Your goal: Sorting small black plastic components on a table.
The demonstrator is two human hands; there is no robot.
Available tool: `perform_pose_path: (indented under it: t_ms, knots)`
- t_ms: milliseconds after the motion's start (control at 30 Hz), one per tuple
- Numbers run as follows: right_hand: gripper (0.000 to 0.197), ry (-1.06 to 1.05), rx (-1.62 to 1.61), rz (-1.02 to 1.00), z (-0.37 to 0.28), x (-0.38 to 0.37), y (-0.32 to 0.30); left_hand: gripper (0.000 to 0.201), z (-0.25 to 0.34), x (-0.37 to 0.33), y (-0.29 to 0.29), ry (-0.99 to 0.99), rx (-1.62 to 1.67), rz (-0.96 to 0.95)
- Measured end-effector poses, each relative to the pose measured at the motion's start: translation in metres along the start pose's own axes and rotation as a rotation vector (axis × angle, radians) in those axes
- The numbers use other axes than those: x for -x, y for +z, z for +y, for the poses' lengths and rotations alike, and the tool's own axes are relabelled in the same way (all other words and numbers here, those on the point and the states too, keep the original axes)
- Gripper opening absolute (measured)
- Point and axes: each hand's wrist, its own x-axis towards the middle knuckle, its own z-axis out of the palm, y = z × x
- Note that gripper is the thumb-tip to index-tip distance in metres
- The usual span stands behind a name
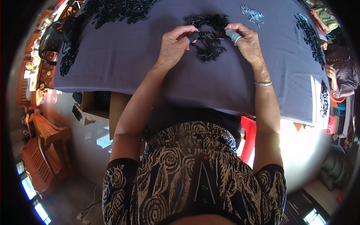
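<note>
No package, label or sign shows plainly anywhere in the head view. The work surface is a table covered with a grey-purple cloth (123, 60) that hangs over the near edge. Below that edge, on the person's left, an open cardboard box (95, 108) sits on a pale shiny floor; its contents are too dark to tell. Wooden chairs (43, 150) stand further left, and a red plastic stool (248, 137) shows under the table on the right. A black mesh basket (50, 37) rests at the table's left end, with dark pieces spilling beside it.

On the cloth, a small heap of black plastic parts (210, 47) lies between the two hands. A larger spread of the same black pieces (120, 11) lies at the far left, a long strip of them (311, 35) runs along the right side, and a little cluster of grey metal bits (252, 13) lies far right of centre.

The left hand (174, 47) wears a blue finger cot, and thumb and forefinger are pinched together on one small black part (194, 36) at the heap's left edge. The right hand (245, 41), with a grey finger cot and a silver bangle (263, 83) at the wrist, has its fingertips closed at the heap's right edge; whether they hold a piece cannot be told.

Another person's hand and striped sleeve (337, 71) show at the far right edge
</note>
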Motion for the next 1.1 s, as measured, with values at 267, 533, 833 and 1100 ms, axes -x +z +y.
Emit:
perform_pose_path:
  t_ms: [267,533,833,1100]
  knots:
    - [0.008,0.071,0.064,-0.221,0.001,0.001,-0.008,0.037,-0.001,0.001,0.001,-0.071,-0.110,-0.011]
    - [0.008,0.118,0.173,-0.346,-0.006,0.004,-0.006,0.039,0.001,0.002,0.001,-0.132,-0.084,-0.039]
    - [0.009,-0.007,0.398,-0.298,-0.018,0.005,0.015,0.045,-0.005,0.003,0.001,-0.072,-0.099,-0.082]
    - [0.008,0.020,0.289,-0.250,-0.010,0.007,0.008,0.045,-0.001,0.004,0.003,-0.056,-0.175,-0.128]
